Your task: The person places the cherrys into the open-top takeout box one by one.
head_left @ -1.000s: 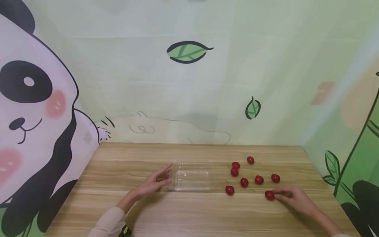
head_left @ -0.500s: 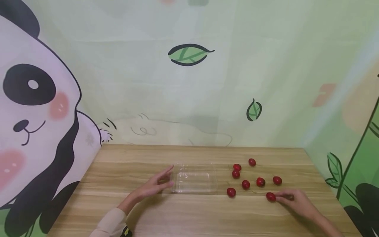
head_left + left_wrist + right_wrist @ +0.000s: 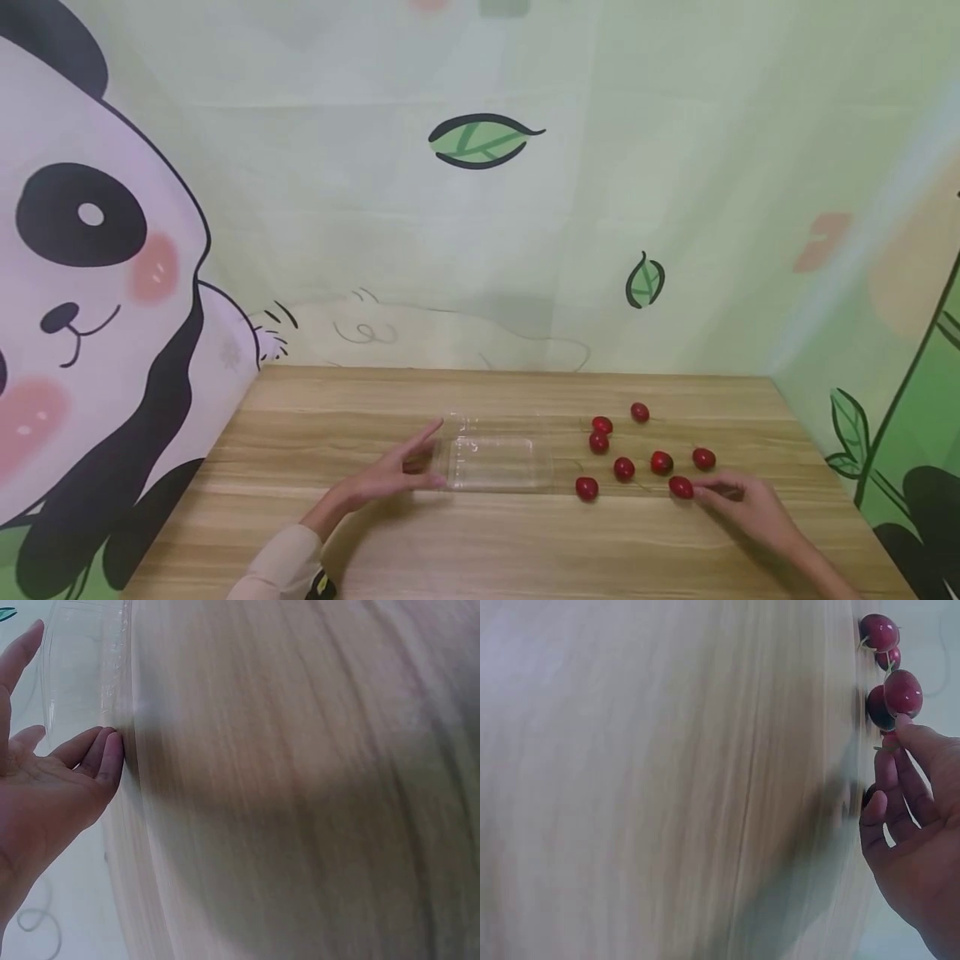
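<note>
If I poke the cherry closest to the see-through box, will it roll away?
That cherry would probably roll, since it looks round and lies loose on the table. It looks small, so it's likely light. It may feel slippery too, because its skin looks shiny.

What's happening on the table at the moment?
A person is handling cherries with bare hands. The right hand pinches one cherry between thumb and fingertips. The left hand is at the left side of a clear plastic container, fingers spread. Seven other cherries lie scattered on the wooden table, to the right of the container. The held cherry is over on that side too, not at the container.
</note>
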### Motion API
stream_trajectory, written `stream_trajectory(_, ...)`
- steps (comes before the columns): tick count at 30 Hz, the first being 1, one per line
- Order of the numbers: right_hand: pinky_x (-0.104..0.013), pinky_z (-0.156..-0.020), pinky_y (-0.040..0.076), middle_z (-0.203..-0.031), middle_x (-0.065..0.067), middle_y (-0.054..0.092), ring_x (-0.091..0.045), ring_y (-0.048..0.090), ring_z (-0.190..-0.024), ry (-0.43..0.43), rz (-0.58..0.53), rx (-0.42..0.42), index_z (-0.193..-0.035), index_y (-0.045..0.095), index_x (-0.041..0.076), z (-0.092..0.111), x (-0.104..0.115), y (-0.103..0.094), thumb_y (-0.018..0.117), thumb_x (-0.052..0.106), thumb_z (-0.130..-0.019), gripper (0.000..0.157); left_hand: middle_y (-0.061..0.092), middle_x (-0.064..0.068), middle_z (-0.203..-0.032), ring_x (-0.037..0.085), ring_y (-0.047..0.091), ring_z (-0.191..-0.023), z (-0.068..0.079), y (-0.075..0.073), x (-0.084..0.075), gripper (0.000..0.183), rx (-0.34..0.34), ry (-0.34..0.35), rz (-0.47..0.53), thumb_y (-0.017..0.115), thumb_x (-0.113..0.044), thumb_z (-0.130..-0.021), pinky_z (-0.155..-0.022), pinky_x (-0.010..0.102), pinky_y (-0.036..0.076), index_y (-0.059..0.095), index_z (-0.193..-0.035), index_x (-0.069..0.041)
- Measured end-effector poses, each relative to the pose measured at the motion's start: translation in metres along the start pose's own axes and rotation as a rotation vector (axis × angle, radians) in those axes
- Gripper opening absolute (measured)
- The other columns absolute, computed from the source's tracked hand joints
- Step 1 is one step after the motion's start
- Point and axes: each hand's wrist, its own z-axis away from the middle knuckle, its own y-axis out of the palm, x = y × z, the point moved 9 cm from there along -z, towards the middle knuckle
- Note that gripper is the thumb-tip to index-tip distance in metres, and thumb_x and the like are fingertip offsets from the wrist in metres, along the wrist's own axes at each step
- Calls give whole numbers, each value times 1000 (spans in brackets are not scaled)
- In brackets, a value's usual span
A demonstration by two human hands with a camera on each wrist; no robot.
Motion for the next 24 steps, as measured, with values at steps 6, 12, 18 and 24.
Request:
stream_trajectory(6, -19, -76, 53, -106, -5, 77, 7, 59, -90, -34, 15, -47, -103, 78, 15, -3, 11, -3, 77, 20, -91, 13, 23, 32, -164, 52, 33, -148, -2, -1, 1, 99, 9, 0, -4, 74, -30, -94, -115, 63, 39, 7, -166, -27)
stream_trajectory(12, -19, -73, 56, -102, -7, 76, 10, 60, -88, -141, -28, -106, -101, 79, 12, -9, 32, -6, 76, 15, -91, 10, 28, 32, -162, 52, 40, -143, -7, -5, 5, 100, -12, -14, -33, 77, -33, -92, -108, 60, 47, 9, -166, -31)
stream_trajectory(18, -18, -70, 57, -97, -11, 77, 10, 63, -83, -245, -90, -115, -99, 78, 5, -14, 52, -3, 77, 7, -89, 10, 27, 31, -163, 51, 38, -145, -9, -4, 4, 100, -9, -7, -54, 76, -33, -92, -113, 64, 40, 9, -166, -28)
stream_trajectory(24, -17, -74, 56, -108, -19, 77, 6, 67, -82, -102, -164, -37, -108, 77, 1, -19, 55, 6, 75, 12, -93, 19, 27, 30, -164, 49, 37, -146, -11, -3, -1, 101, -2, -11, -54, 77, -34, -92, -114, 65, 38, 9, -166, -27)
